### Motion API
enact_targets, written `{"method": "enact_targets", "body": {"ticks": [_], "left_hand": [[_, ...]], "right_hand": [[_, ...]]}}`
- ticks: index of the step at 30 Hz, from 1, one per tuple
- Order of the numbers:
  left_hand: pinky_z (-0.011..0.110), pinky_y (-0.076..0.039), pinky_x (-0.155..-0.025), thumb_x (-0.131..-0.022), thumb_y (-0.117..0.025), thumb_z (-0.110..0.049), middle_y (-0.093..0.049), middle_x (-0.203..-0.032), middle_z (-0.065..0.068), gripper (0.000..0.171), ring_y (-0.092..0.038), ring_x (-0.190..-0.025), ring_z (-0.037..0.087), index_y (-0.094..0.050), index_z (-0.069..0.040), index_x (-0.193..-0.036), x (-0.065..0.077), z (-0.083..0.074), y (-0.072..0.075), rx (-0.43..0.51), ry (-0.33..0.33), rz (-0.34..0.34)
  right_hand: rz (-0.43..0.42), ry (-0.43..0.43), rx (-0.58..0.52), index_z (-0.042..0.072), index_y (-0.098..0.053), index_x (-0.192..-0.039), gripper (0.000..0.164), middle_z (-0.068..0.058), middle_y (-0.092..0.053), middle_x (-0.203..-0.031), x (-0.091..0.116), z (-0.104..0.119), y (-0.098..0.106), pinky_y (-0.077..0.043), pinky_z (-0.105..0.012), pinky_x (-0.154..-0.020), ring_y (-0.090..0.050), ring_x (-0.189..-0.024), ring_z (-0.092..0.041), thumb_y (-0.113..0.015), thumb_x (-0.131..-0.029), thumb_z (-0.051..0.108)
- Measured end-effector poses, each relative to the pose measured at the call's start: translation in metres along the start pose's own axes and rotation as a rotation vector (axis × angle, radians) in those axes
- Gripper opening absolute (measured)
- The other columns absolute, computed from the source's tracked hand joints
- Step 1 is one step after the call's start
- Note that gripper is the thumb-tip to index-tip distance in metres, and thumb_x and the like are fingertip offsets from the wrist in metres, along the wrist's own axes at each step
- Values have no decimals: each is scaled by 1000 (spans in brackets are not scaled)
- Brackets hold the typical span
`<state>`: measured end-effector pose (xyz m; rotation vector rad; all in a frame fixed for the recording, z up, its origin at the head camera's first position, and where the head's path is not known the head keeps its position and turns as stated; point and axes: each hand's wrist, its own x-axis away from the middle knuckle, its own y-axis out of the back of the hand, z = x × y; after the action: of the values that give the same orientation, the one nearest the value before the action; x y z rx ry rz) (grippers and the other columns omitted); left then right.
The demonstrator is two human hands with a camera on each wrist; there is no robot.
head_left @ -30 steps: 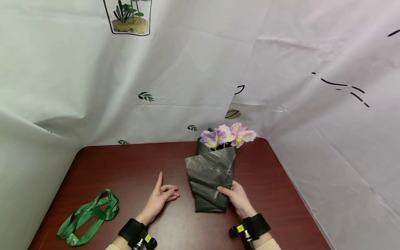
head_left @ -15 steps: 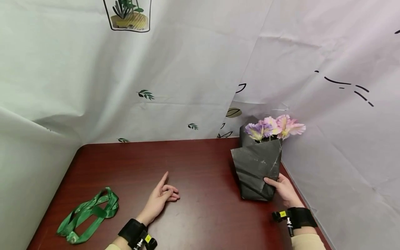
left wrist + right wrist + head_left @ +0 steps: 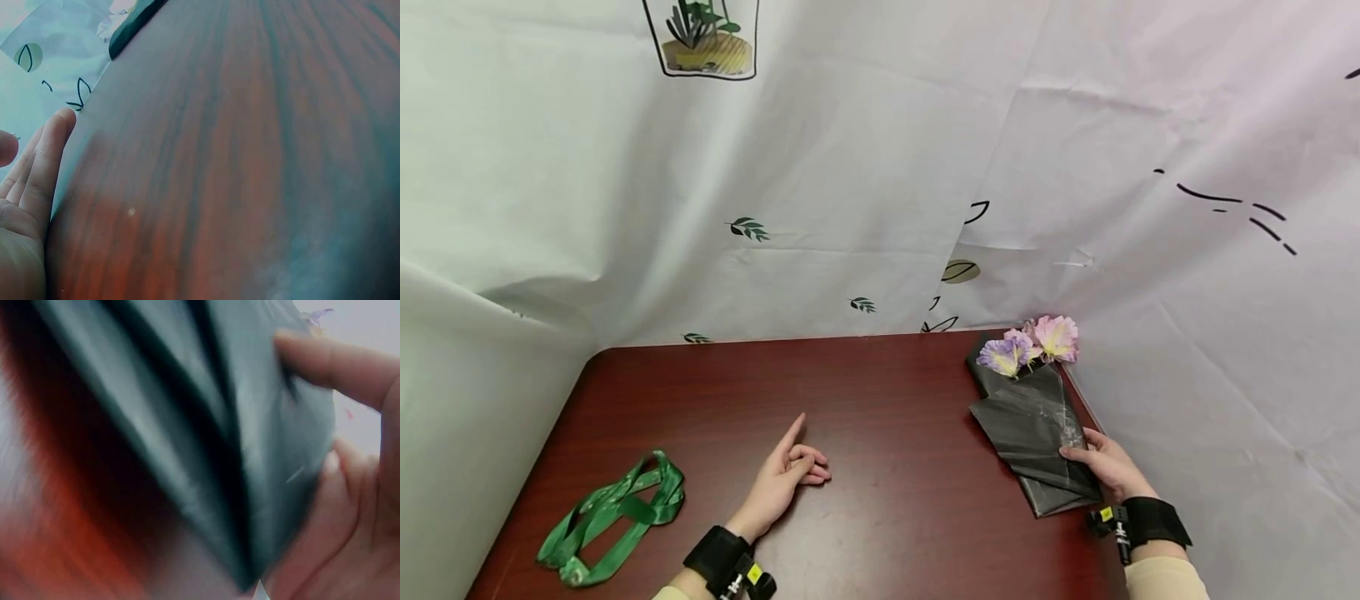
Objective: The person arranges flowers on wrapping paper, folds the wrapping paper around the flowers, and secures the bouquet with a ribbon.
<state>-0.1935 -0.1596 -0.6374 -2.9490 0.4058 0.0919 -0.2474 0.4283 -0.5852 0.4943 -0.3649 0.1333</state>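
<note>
Left hand [image 3: 781,477] holds nothing, its index finger stretched towards one o'clock and the other fingers loosely bent; right hand [image 3: 1108,467] grips the wrapped bouquet [image 3: 1033,421], thumb across the front and fingers behind.

At eight o'clock in the head view, the green ribbon [image 3: 638,512] lies loosely looped on the dark red wooden surface [image 3: 880,392], just where it lay a second ago. Next comes the left hand at seven o'clock, well apart from the ribbon; its pose is nearly the same as before.

The change is at four o'clock. A second ago the bouquet stands nearer the middle; then it swings out to the right, its blooms up against the white backdrop [image 3: 850,167]. Now it is lower and tilted, its foot towards five o'clock and its purple and pink flowers [image 3: 1055,339] towards eleven, near the far right corner of the surface. Whether its whole back touches the wood cannot be told; the right wrist view is blurred.

This looks like the bouquet being put aside on the right, almost down, with the grip not yet released. The ribbon appears to have no part in this step.
</note>
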Motion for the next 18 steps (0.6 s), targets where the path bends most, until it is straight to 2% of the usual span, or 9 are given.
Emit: {"method": "enact_targets", "body": {"ticks": [2,4,5,7,9,11,18], "left_hand": [[34,-66,-87,-116,-53,2,-64,-116,43,81,-80,-98,24,0,1,-177,0,-1,0,-4,6,-1],[34,-66,-87,-116,-53,2,-64,-116,41,81,-80,-98,24,-1,1,-177,1,-2,-1,-10,14,-8],[34,-66,-87,-116,-53,2,-64,-116,41,80,-80,-98,25,-1,1,-177,1,-2,-1,-12,13,-10],[34,-66,-86,-116,-53,2,-65,-115,41,80,-80,-97,25,-3,1,-178,1,-2,-1,-16,16,-20],[33,-66,-86,-116,-54,2,-65,-115,40,80,-80,-97,25,-4,1,-178,1,-2,-1,-18,17,-24],[33,-67,-86,-116,-54,2,-65,-115,40,79,-80,-97,24,-5,0,-178,1,-1,-2,-19,18,-27],[33,-67,-85,-116,-54,1,-65,-114,40,78,-80,-96,24,-6,0,-178,1,-2,-2,-25,13,-30]], "right_hand": [[-82,7,94,-18,-15,-169,91,-45,-42,-160,1,-1,-1,-58,-32,-92,-68,-118,-25,-71,-108,20],[-163,46,183,-15,-21,-169,89,-45,-46,-156,2,-3,-4,-57,-40,-98,-67,-124,-39,-75,-107,19],[-198,69,213,-14,-24,-169,88,-44,-50,-154,2,-4,-6,-57,-41,-96,-68,-121,-38,-76,-106,18],[-251,111,290,-12,-29,-169,86,-44,-50,-154,2,-5,-8,-52,-56,-106,-58,-134,-55,-78,-104,18],[-278,138,363,-10,-33,-168,84,-44,-49,-155,3,-6,-10,-44,-69,-111,-50,-140,-61,-78,-104,21],[-276,160,373,-8,-34,-168,82,-44,-46,-158,3,-5,-12,-40,-74,-113,-46,-144,-63,-77,-105,23],[-264,134,276,-3,-28,-173,77,-42,-38,-165,8,0,-13,-35,-74,-117,-38,-150,-61,-65,-115,31]]}}
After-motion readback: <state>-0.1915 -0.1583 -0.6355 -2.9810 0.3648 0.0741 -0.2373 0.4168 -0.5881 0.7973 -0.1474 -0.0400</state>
